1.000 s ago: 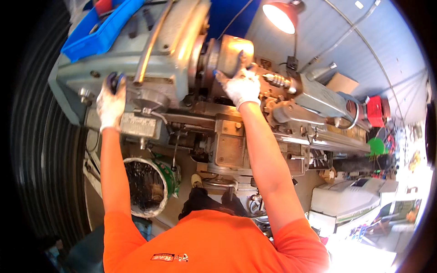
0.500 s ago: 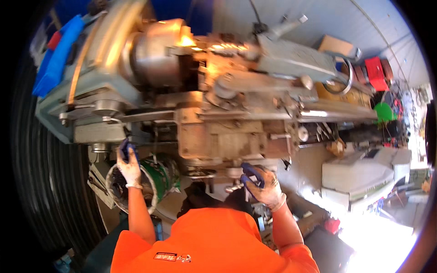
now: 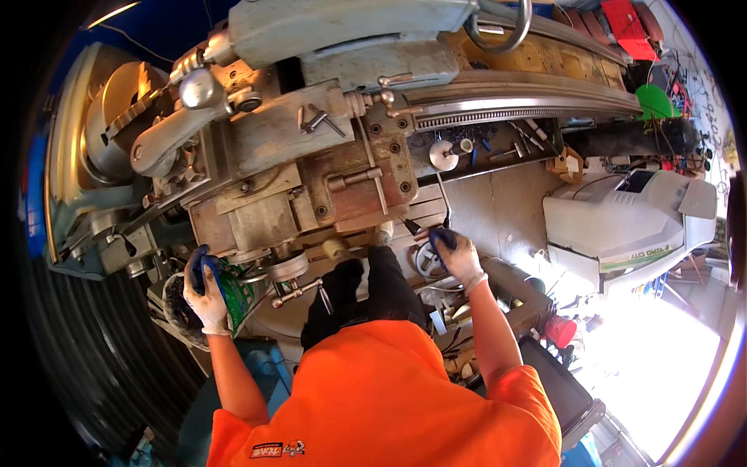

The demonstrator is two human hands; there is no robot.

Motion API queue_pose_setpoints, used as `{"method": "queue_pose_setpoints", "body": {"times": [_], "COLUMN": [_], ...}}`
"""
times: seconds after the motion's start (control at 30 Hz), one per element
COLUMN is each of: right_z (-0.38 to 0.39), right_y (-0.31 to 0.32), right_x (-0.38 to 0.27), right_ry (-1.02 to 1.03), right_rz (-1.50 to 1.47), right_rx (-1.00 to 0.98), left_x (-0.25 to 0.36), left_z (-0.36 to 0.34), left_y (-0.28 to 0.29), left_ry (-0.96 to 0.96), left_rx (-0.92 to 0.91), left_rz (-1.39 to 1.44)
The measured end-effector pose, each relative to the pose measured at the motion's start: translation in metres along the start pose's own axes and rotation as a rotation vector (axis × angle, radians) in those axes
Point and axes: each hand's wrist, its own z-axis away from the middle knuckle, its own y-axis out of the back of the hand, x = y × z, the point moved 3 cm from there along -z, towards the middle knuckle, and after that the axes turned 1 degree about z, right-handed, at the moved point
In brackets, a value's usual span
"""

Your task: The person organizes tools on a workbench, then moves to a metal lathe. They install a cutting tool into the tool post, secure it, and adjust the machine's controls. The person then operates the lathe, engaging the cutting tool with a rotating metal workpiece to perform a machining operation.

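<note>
My left hand [image 3: 205, 296], in a white glove with blue fingers, is raised over a green and white bucket [image 3: 236, 294]. Its fingers are bent and apart, holding nothing visible. My right hand [image 3: 464, 263], gloved the same way, hovers at the right beside a spoked handwheel [image 3: 428, 260]. Its fingers curl loosely; a black-ended lever [image 3: 445, 204] reaches their tips, and whether they touch is unclear. In front of me stands a large metal lathe, its carriage [image 3: 257, 212] and tool post [image 3: 191, 159] at the left. A T-shaped chuck key [image 3: 319, 121] lies on the compound slide.
The three-jaw chuck [image 3: 124, 117] is at the far left, the tailstock [image 3: 350, 27] at the top. Crank handles [image 3: 299, 292] jut toward my legs. A tool tray [image 3: 486, 148] sits below the bed. To the right are a grey-white machine cover [image 3: 630, 222] and a cluttered bench [image 3: 517, 300].
My view has shifted right along the lathe, so the chuck now lies farther left. Both hands stay raised; my right hand now appears higher, near the black-ended lever.
</note>
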Motion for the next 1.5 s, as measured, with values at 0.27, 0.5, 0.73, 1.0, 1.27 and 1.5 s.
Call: {"method": "queue_pose_setpoints", "body": {"times": [0.27, 0.5, 0.73, 1.0, 1.27, 1.5], "right_z": [-0.063, -0.087, -0.108, -0.153, -0.173, -0.163], "right_y": [-0.064, -0.074, -0.013, 0.130, 0.150, 0.168], "right_x": [0.092, 0.088, 0.132, 0.189, 0.227, 0.225], "right_ry": [-0.107, 0.431, 0.502, 0.124, -0.052, -0.067], "right_rz": [-0.046, 0.506, 0.340, 0.413, -0.107, -0.011], "right_rx": [-0.128, 0.067, -0.133, -0.120, 0.054, 0.012], "left_x": [-0.008, 0.051, 0.058, 0.072, 0.077, 0.063], "left_z": [-0.004, 0.039, 0.121, 0.113, 0.117, 0.131], "left_y": [-0.028, -0.080, -0.246, -0.306, -0.308, -0.310], "left_ry": [0.071, 0.412, 1.401, 0.916, 1.136, 1.211], "left_rx": [-0.054, -0.243, -0.095, -0.038, 0.101, 0.150], "left_rz": [0.107, 0.598, 1.282, 1.764, 1.559, 1.647]}}
